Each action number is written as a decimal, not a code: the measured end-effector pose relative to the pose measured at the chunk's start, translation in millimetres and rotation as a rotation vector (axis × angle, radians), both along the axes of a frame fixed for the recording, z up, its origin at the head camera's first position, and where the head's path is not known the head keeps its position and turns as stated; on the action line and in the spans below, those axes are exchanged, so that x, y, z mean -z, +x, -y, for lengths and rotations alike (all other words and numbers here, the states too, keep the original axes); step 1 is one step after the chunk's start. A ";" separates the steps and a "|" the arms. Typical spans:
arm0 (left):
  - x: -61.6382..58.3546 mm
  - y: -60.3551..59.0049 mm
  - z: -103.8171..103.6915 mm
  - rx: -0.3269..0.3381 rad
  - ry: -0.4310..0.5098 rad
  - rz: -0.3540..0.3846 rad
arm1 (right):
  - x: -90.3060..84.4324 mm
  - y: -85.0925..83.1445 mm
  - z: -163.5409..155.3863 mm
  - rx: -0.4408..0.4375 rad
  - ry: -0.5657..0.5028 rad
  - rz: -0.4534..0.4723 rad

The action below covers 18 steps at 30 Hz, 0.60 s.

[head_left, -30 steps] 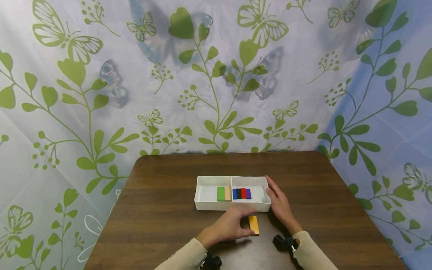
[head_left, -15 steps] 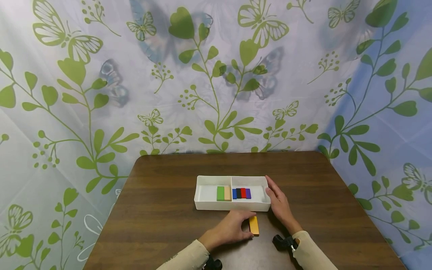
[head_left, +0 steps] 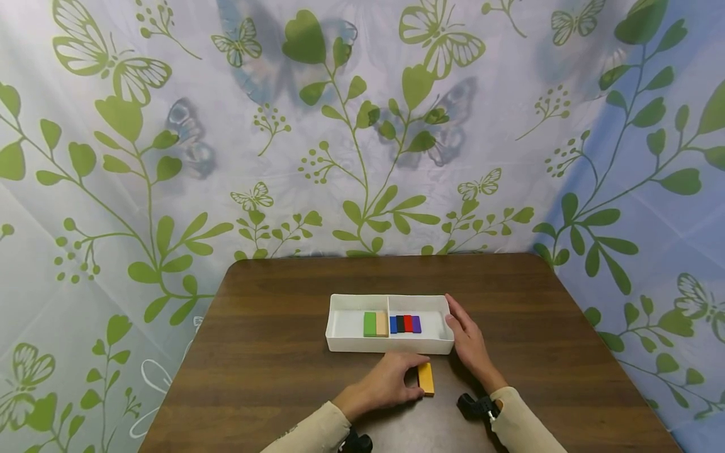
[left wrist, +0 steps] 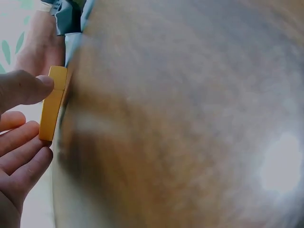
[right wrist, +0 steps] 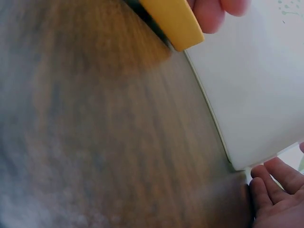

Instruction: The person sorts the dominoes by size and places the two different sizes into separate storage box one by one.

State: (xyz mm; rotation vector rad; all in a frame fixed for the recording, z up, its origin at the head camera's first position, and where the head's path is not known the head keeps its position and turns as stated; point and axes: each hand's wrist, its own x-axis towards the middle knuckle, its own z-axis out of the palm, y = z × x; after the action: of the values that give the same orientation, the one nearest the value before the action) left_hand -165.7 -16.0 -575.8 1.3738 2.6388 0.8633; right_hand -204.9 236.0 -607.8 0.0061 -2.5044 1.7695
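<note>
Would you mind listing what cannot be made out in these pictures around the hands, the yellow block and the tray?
- Head view: the left hand covers the near left side of the yellow block, so its grip is unclear there.
- Left wrist view: the table is blurred; the tray is out of frame.
- Right wrist view: only the fingertips of the right hand show, at the tray corner; the tray's contents are cut off.

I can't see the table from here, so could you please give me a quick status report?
Left hand pinches the yellow block on the table. Right hand rests against the white tray. Nothing between block and tray.
</note>
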 end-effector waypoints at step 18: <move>-53.3 -15.3 23.3 -0.005 0.051 0.048 | 3.5 -0.6 -0.9 -0.001 0.020 0.007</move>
State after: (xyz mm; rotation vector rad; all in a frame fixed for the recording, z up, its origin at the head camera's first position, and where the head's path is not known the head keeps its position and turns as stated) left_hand -181.0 -39.4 -522.4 1.3410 2.6030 0.9578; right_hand -205.5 236.9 -611.3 0.0027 -2.5273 1.7483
